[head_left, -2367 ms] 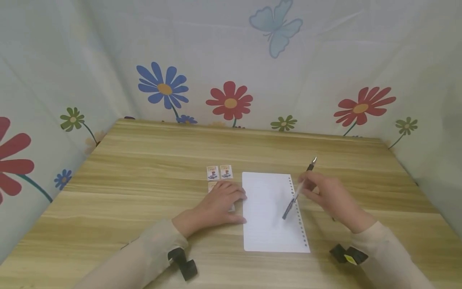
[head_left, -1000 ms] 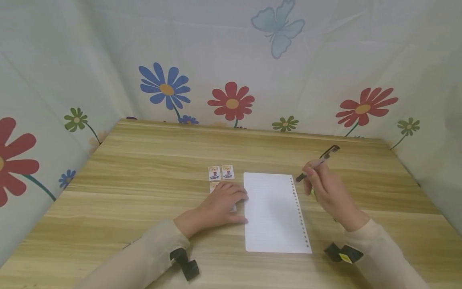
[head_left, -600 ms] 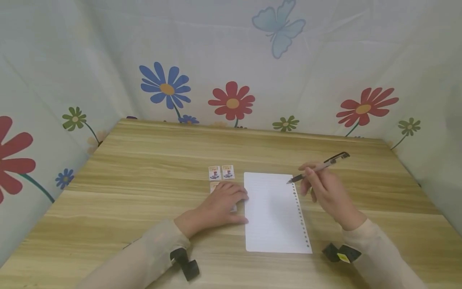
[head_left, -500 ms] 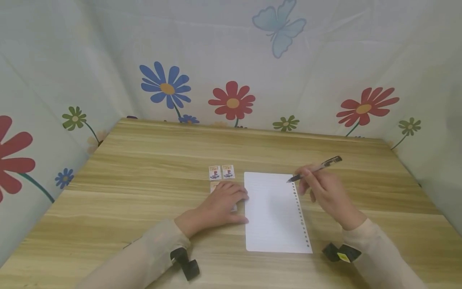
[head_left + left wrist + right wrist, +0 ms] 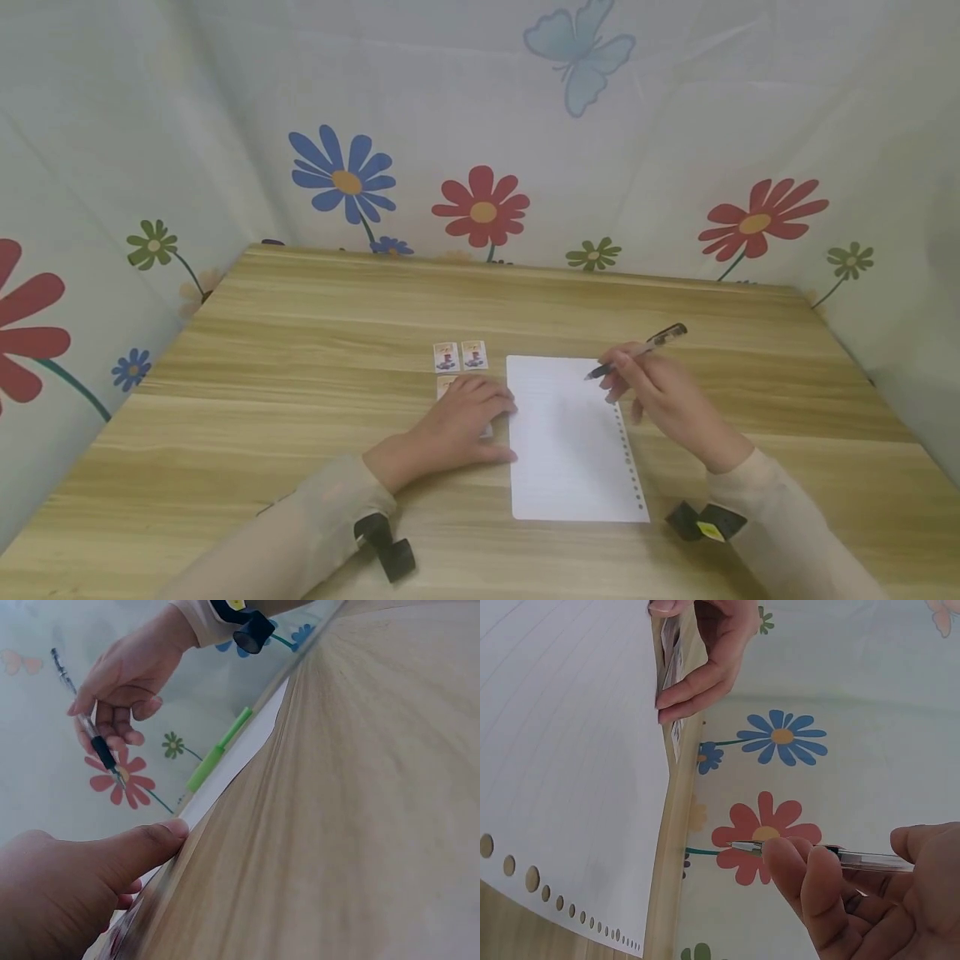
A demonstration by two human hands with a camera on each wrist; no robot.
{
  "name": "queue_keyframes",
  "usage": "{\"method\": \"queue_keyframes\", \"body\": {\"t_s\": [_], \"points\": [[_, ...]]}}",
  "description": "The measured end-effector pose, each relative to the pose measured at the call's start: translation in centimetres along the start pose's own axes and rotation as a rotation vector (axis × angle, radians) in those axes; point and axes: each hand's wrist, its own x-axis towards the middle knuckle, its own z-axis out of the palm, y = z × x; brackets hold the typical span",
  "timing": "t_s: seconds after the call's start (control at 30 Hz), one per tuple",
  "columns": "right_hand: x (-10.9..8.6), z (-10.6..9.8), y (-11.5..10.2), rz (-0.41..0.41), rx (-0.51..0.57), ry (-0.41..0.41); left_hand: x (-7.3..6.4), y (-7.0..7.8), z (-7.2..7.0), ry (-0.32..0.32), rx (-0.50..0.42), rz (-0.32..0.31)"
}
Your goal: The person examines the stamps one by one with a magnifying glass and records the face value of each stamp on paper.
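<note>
A white lined sheet of paper (image 5: 558, 475), punched with holes along its right edge, lies on the table. My left hand (image 5: 459, 429) rests with fingertips and thumb at the sheet's left edge. Under and beyond that hand are several small printed picture cards (image 5: 446, 357), partly covered by it. Above the sheet's upper right corner, my right hand (image 5: 663, 400) pinches a clear pen (image 5: 663, 336) with a black grip. Its bare nib points down and left; in the left wrist view the nib stands above the sheet.
A bright green stick-like object (image 5: 217, 754) lies at the sheet's far side in the left wrist view, hidden from the head view. The wood-grain table (image 5: 337, 308) is bounded by flower-printed fabric (image 5: 420, 83) at the back and sides.
My right hand has turned the pen round, so its nib, earlier pointing away, now points over the sheet. That hand has shifted left over the paper. The left hand stays put.
</note>
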Motion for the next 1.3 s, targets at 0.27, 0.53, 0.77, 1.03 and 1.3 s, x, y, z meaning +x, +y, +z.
{"method": "queue_keyframes", "body": {"t_s": [0.27,0.53,0.77,1.03,1.3], "points": [[0.8,0.4,-1.2,0.019,0.048,-0.017,-0.1,0.0,0.0,0.017,0.000,0.000],[1.5,1.6,-1.7,-0.023,0.085,0.027,-0.2,0.2,0.0,0.011,-0.001,-0.018],[1.9,2.8,-2.3,0.031,0.209,-0.055,-0.1,0.1,0.1,0.012,0.016,-0.015],[2.4,4.4,-2.4,0.021,0.244,-0.009,0.1,0.1,0.1,0.009,0.019,-0.018],[3.0,5.6,-2.6,0.132,0.321,-0.059,0.1,0.3,-0.3,0.024,0.006,-0.007]]}}
